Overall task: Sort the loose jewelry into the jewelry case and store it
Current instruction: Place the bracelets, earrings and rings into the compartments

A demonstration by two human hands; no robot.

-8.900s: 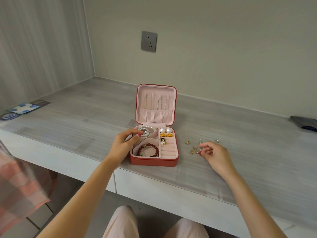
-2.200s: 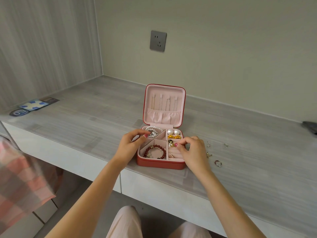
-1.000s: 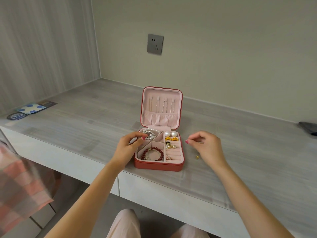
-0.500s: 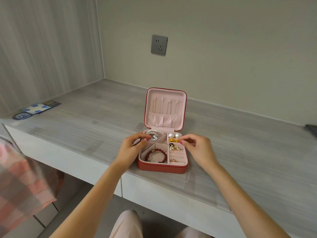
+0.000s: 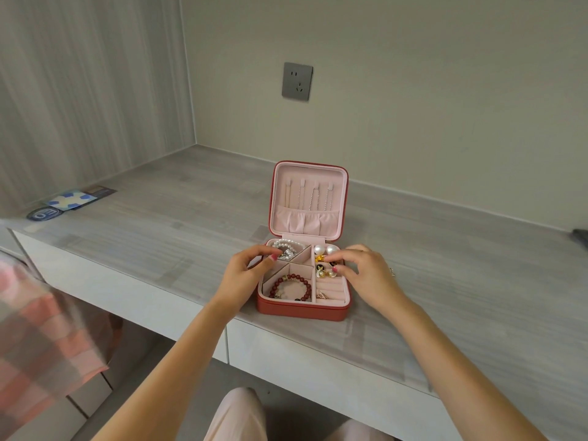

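The red jewelry case (image 5: 302,310) stands open near the desk's front edge, its pink-lined lid (image 5: 308,198) upright. Inside are a pearl bracelet (image 5: 286,245), a dark red bead bracelet (image 5: 290,286), two big pearl earrings (image 5: 325,249), small gold and black earrings (image 5: 324,271) and a ring (image 5: 321,294) in the ring rolls. My left hand (image 5: 245,275) grips the case's left rim. My right hand (image 5: 366,275) hovers over the earring compartment, thumb and forefinger pinched on a small earring that they mostly hide. One small metal piece (image 5: 392,271) lies on the desk just right of that hand.
A grey wall socket (image 5: 297,81) sits above the case. Flat cards and a round sticker (image 5: 71,200) lie at the desk's far left. A dark object (image 5: 581,235) shows at the right edge. Pink plaid cloth (image 5: 38,329) hangs at lower left.
My right hand picked small pieces off the desk and brought them over the case's earring compartment. Most loose pieces right of the case are gone. My left hand stayed on the rim.
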